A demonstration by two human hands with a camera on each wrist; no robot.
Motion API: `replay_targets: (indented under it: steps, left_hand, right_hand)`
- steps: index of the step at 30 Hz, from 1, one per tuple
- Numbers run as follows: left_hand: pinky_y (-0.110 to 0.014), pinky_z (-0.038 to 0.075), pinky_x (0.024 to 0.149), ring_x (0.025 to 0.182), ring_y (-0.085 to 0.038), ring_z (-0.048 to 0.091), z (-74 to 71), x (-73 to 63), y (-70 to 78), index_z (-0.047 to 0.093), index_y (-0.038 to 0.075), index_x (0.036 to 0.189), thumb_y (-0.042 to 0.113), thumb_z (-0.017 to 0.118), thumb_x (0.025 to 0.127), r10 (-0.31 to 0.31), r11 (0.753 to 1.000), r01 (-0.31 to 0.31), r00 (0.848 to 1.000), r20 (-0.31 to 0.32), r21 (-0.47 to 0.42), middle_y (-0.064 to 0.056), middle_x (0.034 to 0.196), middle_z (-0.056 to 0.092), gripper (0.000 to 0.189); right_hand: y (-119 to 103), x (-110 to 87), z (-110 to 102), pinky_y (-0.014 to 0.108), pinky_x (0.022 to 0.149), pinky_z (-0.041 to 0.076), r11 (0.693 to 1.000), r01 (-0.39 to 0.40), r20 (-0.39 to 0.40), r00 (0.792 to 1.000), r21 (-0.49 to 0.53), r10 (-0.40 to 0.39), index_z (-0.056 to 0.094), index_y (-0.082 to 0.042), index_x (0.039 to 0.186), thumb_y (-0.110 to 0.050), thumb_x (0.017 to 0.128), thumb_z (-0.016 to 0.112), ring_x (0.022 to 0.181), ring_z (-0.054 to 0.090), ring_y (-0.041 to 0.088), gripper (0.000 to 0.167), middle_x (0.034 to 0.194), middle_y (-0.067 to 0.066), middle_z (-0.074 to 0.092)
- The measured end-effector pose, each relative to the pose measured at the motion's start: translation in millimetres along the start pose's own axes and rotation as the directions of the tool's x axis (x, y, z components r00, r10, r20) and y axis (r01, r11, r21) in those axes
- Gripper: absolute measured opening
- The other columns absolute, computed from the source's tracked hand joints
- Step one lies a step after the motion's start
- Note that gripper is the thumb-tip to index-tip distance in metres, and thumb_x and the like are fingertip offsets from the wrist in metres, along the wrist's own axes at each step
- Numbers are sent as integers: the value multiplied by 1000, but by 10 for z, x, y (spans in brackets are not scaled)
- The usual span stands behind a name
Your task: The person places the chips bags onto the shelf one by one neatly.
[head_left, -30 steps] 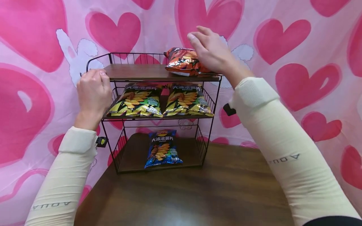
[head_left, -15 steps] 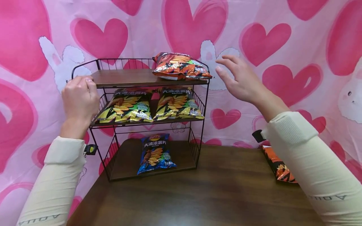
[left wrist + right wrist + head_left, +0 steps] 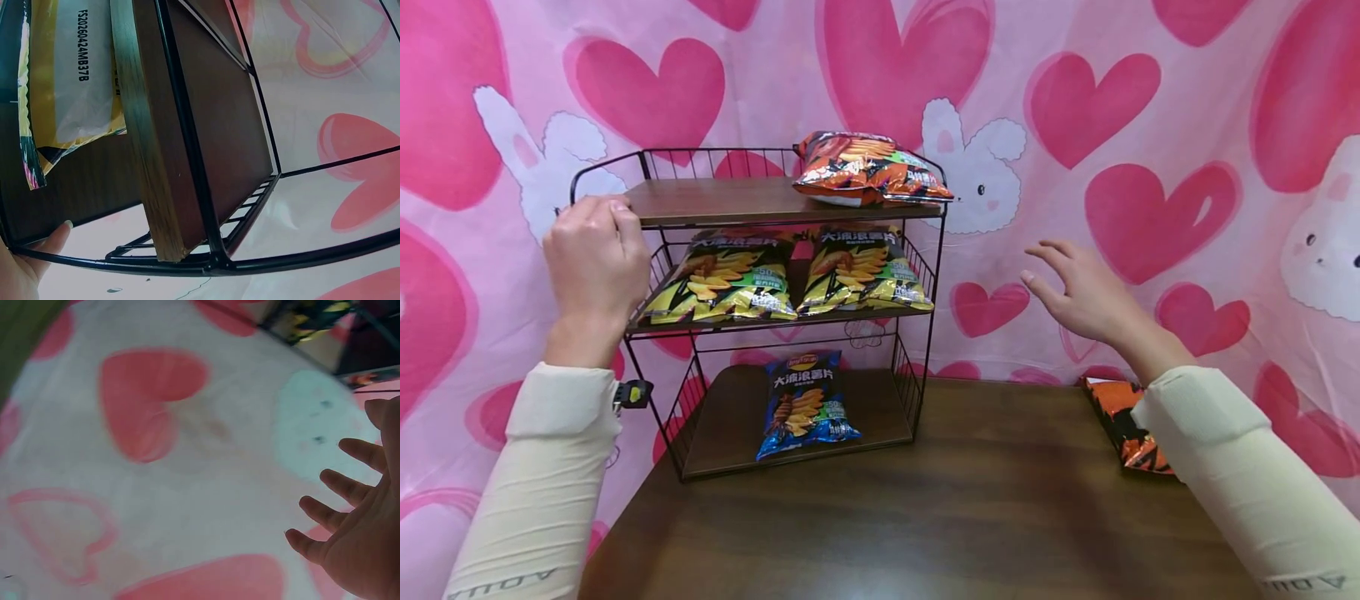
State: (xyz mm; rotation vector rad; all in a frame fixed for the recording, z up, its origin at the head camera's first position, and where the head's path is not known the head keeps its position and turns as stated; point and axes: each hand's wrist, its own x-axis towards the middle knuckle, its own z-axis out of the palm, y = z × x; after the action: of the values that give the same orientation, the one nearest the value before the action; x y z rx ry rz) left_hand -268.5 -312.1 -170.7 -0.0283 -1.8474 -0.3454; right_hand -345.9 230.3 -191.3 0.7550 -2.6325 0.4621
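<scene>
My left hand [image 3: 597, 267] grips the upper left side of a three-tier wire shelf rack [image 3: 715, 200]. In the left wrist view its thumb [image 3: 53, 253] lies against the black wire frame. An orange bag of potato chips [image 3: 868, 171] lies at the right end of the top shelf. Two yellow-and-black chip bags, one left [image 3: 722, 279] and one right [image 3: 865, 275], lean side by side on the middle shelf. On the bottom shelf rests a blue chip bag [image 3: 805, 408]. Right of the rack, my right hand [image 3: 1082, 292] hangs in the air, fingers spread and holding nothing.
Another orange bag [image 3: 1123, 421] lies on the brown wooden table [image 3: 970, 517] at the right, partly hidden by my right sleeve. Behind everything hangs a pink cloth [image 3: 1120, 108] printed with hearts and rabbits.
My right hand has moved away from the orange bag on the top shelf, to the right and down. The view has turned rightward, showing the second orange bag. My left hand keeps its grip.
</scene>
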Motion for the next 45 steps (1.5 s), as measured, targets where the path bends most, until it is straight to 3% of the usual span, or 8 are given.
replay_targets:
  steps: [5, 11, 18, 21, 24, 30, 36, 45]
  left_hand:
    - [-65, 46, 82, 93, -56, 63, -19, -28, -10, 67, -17, 90, 22, 39, 106, -1, 1000, 1, 1000, -5, -2, -32, 97, 70, 51]
    - [-65, 46, 85, 95, -55, 63, -22, -20, -8, 69, -17, 92, 22, 39, 106, -16, 1000, 16, 1000, 1, -3, -32, 100, 71, 51]
    - [-66, 46, 86, 96, -56, 63, 29, 0, -24, 70, -15, 95, 23, 41, 105, -16, 1000, 16, 1000, 2, -5, -30, 101, 71, 49]
    - [-66, 46, 86, 96, -56, 63, 41, -8, -28, 71, -15, 94, 22, 41, 105, -19, 1000, 19, 1000, 4, -8, -30, 101, 71, 49]
    - [-66, 46, 86, 96, -56, 63, 42, -12, -27, 70, -16, 94, 22, 41, 105, -25, 1000, 25, 1000, 7, -5, -31, 100, 71, 49]
    - [-66, 45, 84, 94, -56, 62, 16, -3, -1, 69, -16, 93, 22, 39, 105, -19, 1000, 19, 1000, 0, 1, -32, 98, 70, 50]
    - [-65, 45, 84, 93, -56, 62, -16, 3, 11, 68, -16, 92, 23, 38, 106, -19, 1000, 19, 1000, 11, 6, -32, 97, 69, 51]
    - [-66, 46, 85, 94, -57, 62, -22, 6, 30, 68, -17, 93, 23, 38, 106, -27, 1000, 27, 999, 31, 7, -33, 98, 69, 51]
  right_hand:
    - [455, -219, 275, 73, 109, 30, 996, -45, 70, 996, -83, 51, 46, -2, 150, -37, 104, 54, 138, 39, 53, 59, 153, 30, 40]
    - [1044, -563, 549, 75, 105, 33, 994, -96, 192, 976, -47, 103, 42, 9, 146, -31, 105, 54, 128, 43, 61, 58, 143, 41, 42]
    - [1512, -977, 756, 80, 102, 29, 970, -231, 298, 923, -76, 243, 35, 14, 146, -33, 103, 57, 128, 33, 69, 67, 143, 46, 33]
    - [1664, -1133, 848, 82, 99, 30, 959, -258, 300, 912, -114, 281, 34, 14, 145, -35, 102, 58, 126, 33, 71, 69, 141, 49, 31]
    - [1766, -1278, 926, 85, 96, 28, 939, -313, 307, 888, -142, 342, 29, 11, 149, -37, 102, 57, 126, 28, 73, 72, 142, 50, 26]
    - [1857, -1503, 1067, 89, 96, 11, 881, -448, 336, 814, -154, 473, 22, 12, 150, -45, 101, 54, 129, 8, 76, 81, 147, 47, 9]
    - [1940, -1626, 1254, 90, 98, -2, 851, -498, 325, 787, -166, 525, 14, 11, 152, -58, 98, 54, 130, -2, 79, 96, 150, 47, -1]
    - [2089, -1749, 1411, 92, 92, -10, 824, -543, 288, 772, -163, 566, 8, 14, 152, -71, 92, 51, 126, -10, 84, 113, 149, 51, -13]
